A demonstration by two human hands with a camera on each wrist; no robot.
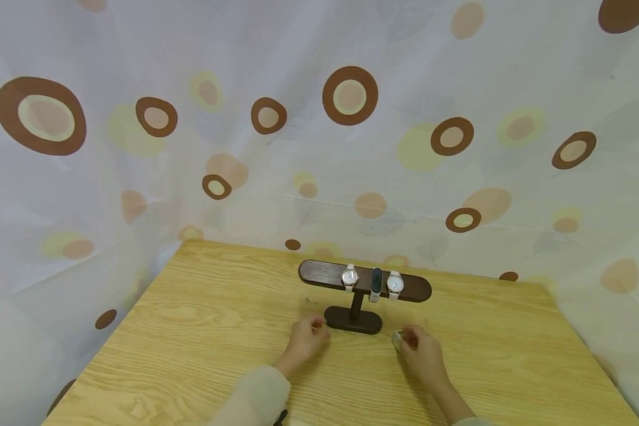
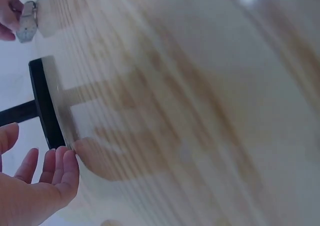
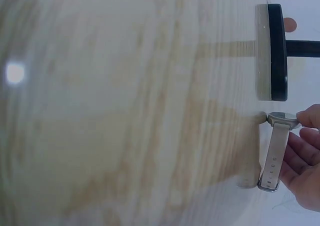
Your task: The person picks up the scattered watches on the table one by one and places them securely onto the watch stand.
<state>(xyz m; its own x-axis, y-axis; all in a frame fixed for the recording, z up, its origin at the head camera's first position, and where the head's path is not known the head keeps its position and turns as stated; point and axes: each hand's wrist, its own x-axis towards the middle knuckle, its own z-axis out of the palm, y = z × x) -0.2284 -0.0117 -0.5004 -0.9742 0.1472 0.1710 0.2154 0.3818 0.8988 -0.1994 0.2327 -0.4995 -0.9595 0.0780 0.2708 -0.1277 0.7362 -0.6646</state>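
Note:
A dark wooden T-shaped watch stand (image 1: 319, 273) stands upright on the table. Round its bar sit a white-strapped watch (image 1: 349, 277), a fitness band (image 1: 376, 280) with a dark screen, and another white-strapped watch (image 1: 396, 284). My right hand (image 1: 422, 354), right of the stand's base (image 1: 354, 320), pinches a pale-strapped wristwatch (image 3: 276, 151) by its case. In the right wrist view the strap with its holes and buckle slants down close over the tabletop. My left hand (image 1: 305, 339) has loosely bent fingers, its fingertips (image 2: 71, 158) right at the base's left end.
The light wood-grain table (image 1: 202, 319) reaches back to a white curtain (image 1: 277, 160) with brown and yellow circles, which also hangs along the left and right sides. A pale sleeve (image 1: 261, 393) covers the left forearm.

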